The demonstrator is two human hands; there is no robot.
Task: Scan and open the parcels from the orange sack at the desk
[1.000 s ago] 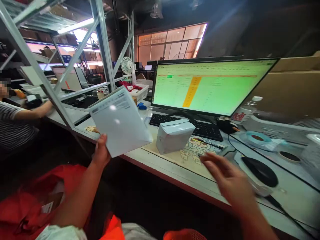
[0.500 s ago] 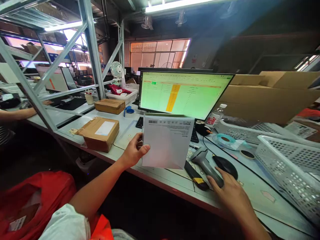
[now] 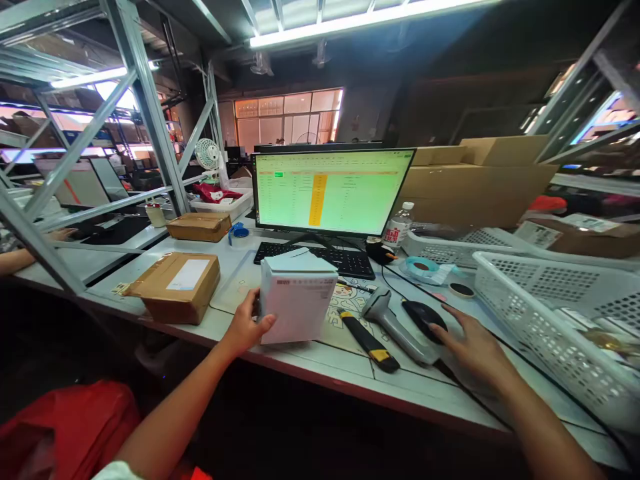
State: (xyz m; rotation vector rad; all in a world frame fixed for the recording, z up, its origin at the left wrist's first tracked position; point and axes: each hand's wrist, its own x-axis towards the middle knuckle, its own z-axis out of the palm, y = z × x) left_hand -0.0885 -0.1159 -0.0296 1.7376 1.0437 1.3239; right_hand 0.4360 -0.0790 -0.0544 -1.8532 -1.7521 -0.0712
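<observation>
My left hand (image 3: 247,327) is closed on the left edge of a white box (image 3: 299,310) with a barcode and small print along its top, held upright at the front of the desk. Its top flap looks raised. My right hand (image 3: 470,343) has its fingers apart, beside the rear end of a black computer mouse (image 3: 419,316); whether it touches the mouse is unclear. Left of that hand lies a grey barcode scanner (image 3: 400,328). A black and yellow utility knife (image 3: 367,339) rests between the scanner and the box.
Behind the box stand a keyboard (image 3: 355,262) and a lit monitor (image 3: 295,193). Brown cartons (image 3: 180,283) sit at left. White plastic baskets (image 3: 540,320), a tape roll (image 3: 421,265) and a bottle (image 3: 399,225) are at right. Another person's arm (image 3: 20,260) shows far left.
The white box has come down and turned, so its top now shows. My right hand has moved from the scanner's handle toward the mouse. The camera view has swung right.
</observation>
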